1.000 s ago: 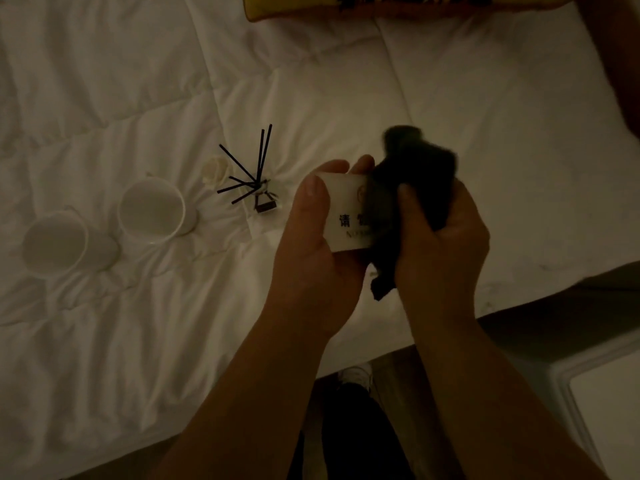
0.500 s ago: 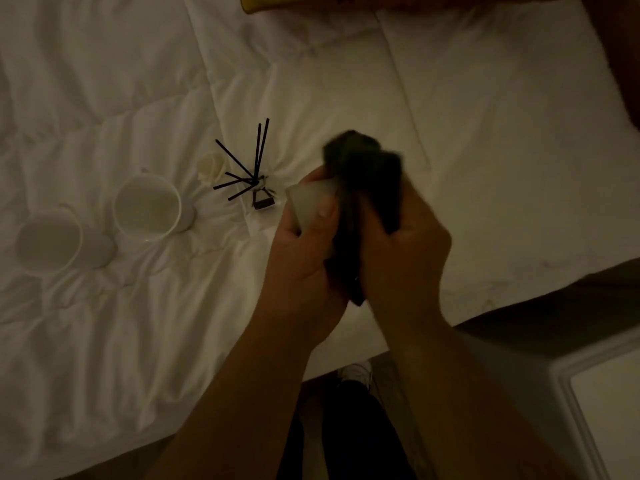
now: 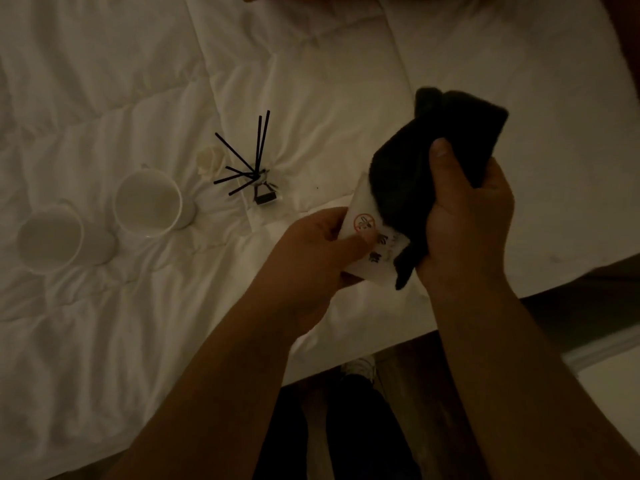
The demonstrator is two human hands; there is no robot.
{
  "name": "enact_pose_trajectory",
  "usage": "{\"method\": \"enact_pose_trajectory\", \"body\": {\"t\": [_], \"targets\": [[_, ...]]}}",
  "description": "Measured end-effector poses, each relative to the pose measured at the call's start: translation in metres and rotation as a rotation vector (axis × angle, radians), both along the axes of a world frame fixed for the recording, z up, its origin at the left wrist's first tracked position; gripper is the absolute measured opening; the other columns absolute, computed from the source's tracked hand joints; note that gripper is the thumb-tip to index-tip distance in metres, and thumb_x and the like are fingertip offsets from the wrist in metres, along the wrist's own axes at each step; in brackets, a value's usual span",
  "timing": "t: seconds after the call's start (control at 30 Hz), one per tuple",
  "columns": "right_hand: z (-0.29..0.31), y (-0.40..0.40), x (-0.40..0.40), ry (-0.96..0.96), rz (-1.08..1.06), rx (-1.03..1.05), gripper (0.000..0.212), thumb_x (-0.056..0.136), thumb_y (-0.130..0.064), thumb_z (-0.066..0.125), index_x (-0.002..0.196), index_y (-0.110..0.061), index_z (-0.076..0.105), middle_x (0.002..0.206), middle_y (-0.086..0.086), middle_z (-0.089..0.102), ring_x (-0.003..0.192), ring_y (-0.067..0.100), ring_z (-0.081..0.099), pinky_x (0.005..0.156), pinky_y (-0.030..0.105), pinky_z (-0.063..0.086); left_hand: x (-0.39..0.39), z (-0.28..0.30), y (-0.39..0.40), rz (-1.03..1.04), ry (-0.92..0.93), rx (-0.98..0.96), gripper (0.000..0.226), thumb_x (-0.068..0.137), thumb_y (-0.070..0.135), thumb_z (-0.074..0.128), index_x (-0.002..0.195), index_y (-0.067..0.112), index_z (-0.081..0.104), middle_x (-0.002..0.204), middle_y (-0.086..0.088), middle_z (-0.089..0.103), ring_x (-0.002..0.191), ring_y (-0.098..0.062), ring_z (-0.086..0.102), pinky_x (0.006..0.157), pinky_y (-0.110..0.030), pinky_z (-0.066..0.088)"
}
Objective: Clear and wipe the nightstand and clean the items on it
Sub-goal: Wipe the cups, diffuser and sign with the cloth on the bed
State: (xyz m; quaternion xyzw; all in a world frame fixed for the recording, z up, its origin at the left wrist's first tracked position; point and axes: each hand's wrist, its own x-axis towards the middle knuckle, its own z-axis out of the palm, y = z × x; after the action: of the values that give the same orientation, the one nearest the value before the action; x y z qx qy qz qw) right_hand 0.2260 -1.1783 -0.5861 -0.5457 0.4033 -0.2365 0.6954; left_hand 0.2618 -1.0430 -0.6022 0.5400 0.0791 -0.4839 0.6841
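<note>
**Q:** Where is the thing being cleaned, and how does it lie between the person's hands?

**A:** It is a small white no-smoking sign (image 3: 369, 249), held in the air above the near edge of a white quilted bed (image 3: 485, 81). Its long axis runs on a slant, from far-left down to near-right. The left hand (image 3: 318, 251) pinches its left side, thumb lying across the printed face just below the red prohibition circle. The right hand (image 3: 464, 216) is closed around a bunched black cloth (image 3: 433, 154), which covers the sign's far-right part and hangs past its near-right corner.

**Q:** Which hand is nearer the part not yet covered?

**A:** The left hand, which is touching it. The cloth lies to the right and slightly farther away, so a wipe would likely need to travel leftward and nearer along the slant, toward the left thumb.

**Q:** What else lies on the bed?

**A:** Well to the left of the hands are two white mugs (image 3: 149, 202) side by side, a reed diffuser (image 3: 258, 181) with black sticks, and a small pale crumpled object (image 3: 209, 161), too dim to identify. Whether these have been cleaned cannot be told.
</note>
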Motion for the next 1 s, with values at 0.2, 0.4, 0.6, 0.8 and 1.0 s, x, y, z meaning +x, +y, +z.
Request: {"method": "enact_pose_trajectory", "body": {"t": [0.2, 0.4, 0.6, 0.8, 1.0], "targets": [[0.0, 0.015, -0.005, 0.122, 0.178, -0.402, 0.035, 0.09, -0.034, 0.063, 0.122, -0.019, 0.066, 0.104, -0.018, 0.07, 0.099, -0.002, 0.065, 0.082, 0.02, 0.055, -0.003, 0.006, -0.022, 0.318, 0.226, -0.169, 0.031, 0.097, 0.013, 0.048, 0.124, 0.005, 0.059, 0.116, -0.016, 0.068, 0.101, -0.027, 0.067, 0.082, -0.038, 0.058], [-0.007, 0.032, -0.03, 0.088, 0.322, -0.49, 0.042, 0.091, -0.026, 0.063, 0.129, -0.008, 0.06, 0.092, -0.021, 0.066, 0.086, -0.002, 0.067, 0.073, 0.022, 0.057, 0.014, 0.004, -0.031, 0.465, 0.339, -0.209, 0.027, 0.097, 0.024, 0.045, 0.104, 0.012, 0.068, 0.109, -0.019, 0.069, 0.091, -0.026, 0.069, 0.084, -0.04, 0.057], [-0.006, 0.019, -0.057, 0.108, 0.385, -0.281, 0.018, 0.085, -0.029, 0.068, 0.102, -0.024, 0.073, 0.078, -0.011, 0.074, 0.069, 0.007, 0.071, 0.057, 0.021, 0.057, 0.035, -0.012, -0.023, 0.415, 0.188, -0.218, 0.023, 0.09, 0.021, 0.06, 0.11, 0.012, 0.063, 0.105, -0.01, 0.073, 0.098, -0.026, 0.07, 0.08, -0.041, 0.058], [-0.013, 0.0, -0.077, 0.2, 0.303, -0.16, 0.008, 0.075, -0.038, 0.066, 0.076, -0.04, 0.073, 0.069, -0.008, 0.073, 0.058, 0.012, 0.07, 0.046, 0.026, 0.055, 0.05, -0.037, -0.031, -0.059, -0.841, 0.62, 0.016, 0.094, 0.024, 0.06, 0.109, 0.024, 0.062, 0.092, 0.017, 0.061, 0.075, 0.005, 0.058, 0.054, -0.001, 0.043], [-0.019, -0.01, -0.082, 0.176, 0.247, -0.112, 0.014, 0.076, -0.039, 0.066, 0.082, -0.051, 0.072, 0.079, -0.014, 0.074, 0.07, 0.011, 0.072, 0.053, 0.027, 0.057, 0.061, -0.06, -0.051, -0.325, -1.364, 0.909, 0.024, 0.092, 0.01, 0.056, 0.114, 0.017, 0.064, 0.097, -0.007, 0.068, 0.087, -0.025, 0.059, 0.073, -0.04, 0.052]]}}
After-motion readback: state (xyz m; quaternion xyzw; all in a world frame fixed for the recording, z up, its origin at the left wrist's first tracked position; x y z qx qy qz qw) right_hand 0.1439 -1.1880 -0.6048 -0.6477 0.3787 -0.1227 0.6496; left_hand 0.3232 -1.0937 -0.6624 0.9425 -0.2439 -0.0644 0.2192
